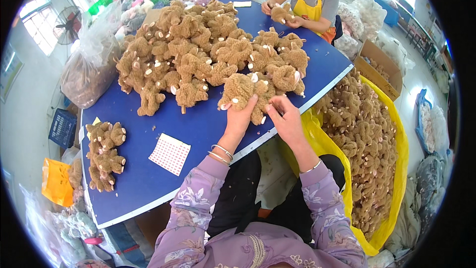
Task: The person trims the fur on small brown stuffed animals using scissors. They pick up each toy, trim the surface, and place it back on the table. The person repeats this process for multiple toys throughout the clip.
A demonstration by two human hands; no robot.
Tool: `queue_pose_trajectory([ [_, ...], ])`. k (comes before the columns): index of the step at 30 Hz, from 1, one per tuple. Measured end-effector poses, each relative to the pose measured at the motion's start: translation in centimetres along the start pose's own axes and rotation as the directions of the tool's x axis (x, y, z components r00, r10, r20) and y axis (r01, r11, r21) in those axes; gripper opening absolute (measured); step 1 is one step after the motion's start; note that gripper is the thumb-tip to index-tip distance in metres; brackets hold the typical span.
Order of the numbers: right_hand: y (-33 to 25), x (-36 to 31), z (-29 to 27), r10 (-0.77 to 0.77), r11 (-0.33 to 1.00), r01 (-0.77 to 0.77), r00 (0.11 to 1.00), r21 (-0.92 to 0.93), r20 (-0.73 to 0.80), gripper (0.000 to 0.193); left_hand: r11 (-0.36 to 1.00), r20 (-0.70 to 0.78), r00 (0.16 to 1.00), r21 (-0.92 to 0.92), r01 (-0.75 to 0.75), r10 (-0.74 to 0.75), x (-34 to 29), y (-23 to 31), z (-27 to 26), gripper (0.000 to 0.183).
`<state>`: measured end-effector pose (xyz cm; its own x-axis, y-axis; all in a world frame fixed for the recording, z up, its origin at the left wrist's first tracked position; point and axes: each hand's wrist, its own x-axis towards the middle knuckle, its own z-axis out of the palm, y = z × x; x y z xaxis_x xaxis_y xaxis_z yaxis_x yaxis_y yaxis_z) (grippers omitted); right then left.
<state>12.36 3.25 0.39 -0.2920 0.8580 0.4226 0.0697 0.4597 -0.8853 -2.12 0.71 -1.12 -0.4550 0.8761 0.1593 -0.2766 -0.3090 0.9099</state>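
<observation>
A curly brown plush toy with small white-pink ears is held over the near edge of the blue table. My left hand is closed on it from below, with the thumb pressed on its plush. My right hand is at the toy's right side, its thumb and forefinger pinched together by a small limb. What that pinch holds is too small to make out. Just beyond my hands lies a big heap of similar plush toys. A white sheet with rows of small red marks lies left of my left forearm.
Several plush toys lie at the table's left end. To my right a yellow sack is filled with more of them. Across the table a person in a yellow apron handles another toy. A clear plastic bag stands at the left.
</observation>
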Motion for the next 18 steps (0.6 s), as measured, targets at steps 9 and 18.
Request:
queue_pose_trajectory([
  [9, -1.0, -0.3, 0.4, 0.096, 0.995, -0.096, 0.995, -0.031, 0.003, 0.018, 0.995, 0.036, 0.997, -0.069, 0.072, -0.07, 0.0, 0.1, 0.3, 0.034],
  [18, -3.3, -1.7, -0.2, -0.051, 0.985, 0.08, 0.982, -0.151, 0.184, 0.023, 0.989, -0.042, 0.997, -0.133, 0.061, -0.068, 0.5, 0.3, -0.8, 0.036],
])
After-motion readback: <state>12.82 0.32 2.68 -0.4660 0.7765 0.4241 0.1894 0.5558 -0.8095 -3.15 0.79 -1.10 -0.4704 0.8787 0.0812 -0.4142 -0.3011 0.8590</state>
